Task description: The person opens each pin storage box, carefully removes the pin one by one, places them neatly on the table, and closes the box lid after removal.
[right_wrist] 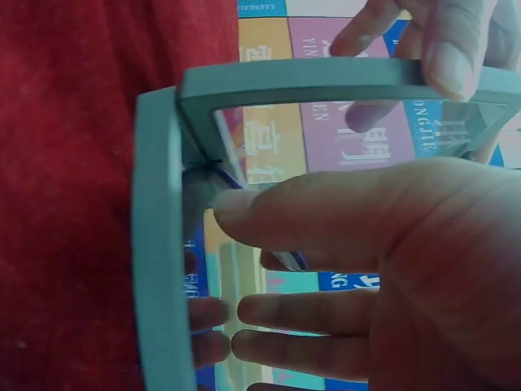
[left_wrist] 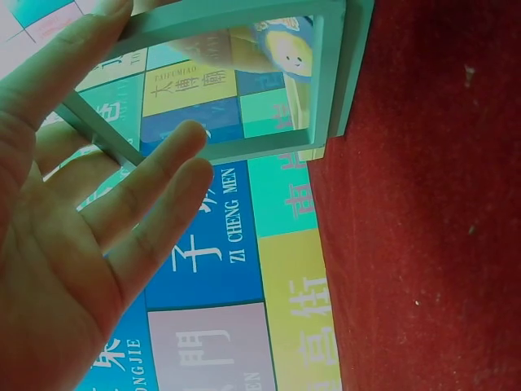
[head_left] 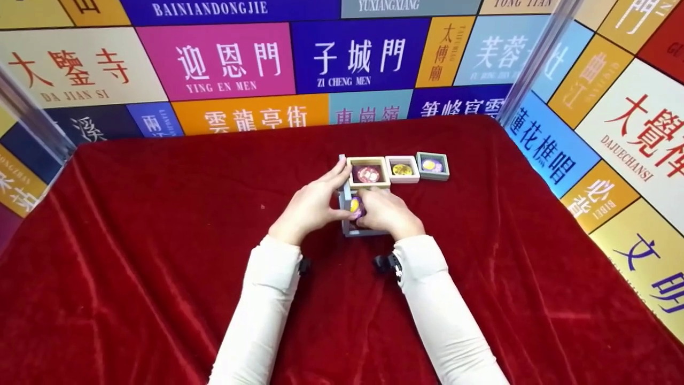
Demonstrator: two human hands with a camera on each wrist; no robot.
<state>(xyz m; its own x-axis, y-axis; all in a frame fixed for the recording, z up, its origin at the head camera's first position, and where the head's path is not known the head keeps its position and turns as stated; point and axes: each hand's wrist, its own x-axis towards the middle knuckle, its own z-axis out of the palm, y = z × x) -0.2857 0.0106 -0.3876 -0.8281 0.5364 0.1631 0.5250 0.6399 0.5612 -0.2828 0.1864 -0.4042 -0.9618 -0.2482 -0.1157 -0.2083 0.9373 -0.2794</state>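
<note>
A grey-green box (head_left: pixel 368 232) stands on the red cloth, its framed lid (left_wrist: pixel 330 81) with a see-through window raised upright on the left. My left hand (head_left: pixel 310 206) holds the lid by its edges with thumb and forefinger; the other fingers are stretched out behind it. Inside the box, my right hand (head_left: pixel 387 211) pinches a round purple piece with a yellow picture (head_left: pixel 355 205) between thumb and fingers. Seen through the window in the left wrist view is a yellow smiling figure (left_wrist: pixel 289 54). In the right wrist view, my thumb hides most of the piece.
Just beyond, a cream box (head_left: pixel 367 185) holds a red round piece. To its right sit a pink box (head_left: pixel 403 181) with a yellow piece and a green box (head_left: pixel 434 178) with a purple-and-yellow one. Printed panels (head_left: pixel 230 64) rise behind the red cloth (head_left: pixel 176 240).
</note>
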